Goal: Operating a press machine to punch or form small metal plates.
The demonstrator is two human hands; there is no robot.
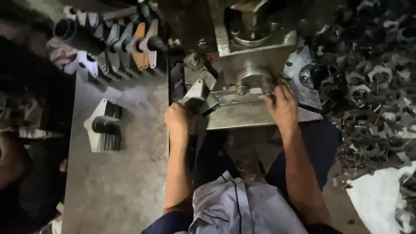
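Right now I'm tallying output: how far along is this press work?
Done, it seems: a scrap heap of punched pieces lies right of the press. In hand: the left hand grips a plate at the die; the right hand rests there. Left: a plate stack and a row on the bench.

Both bare forearms reach forward and well apart, the left hand [177, 121] curled into a closed fist with knuckles up, the right hand [282, 106] lying palm down, fingers bent and pressed forward.
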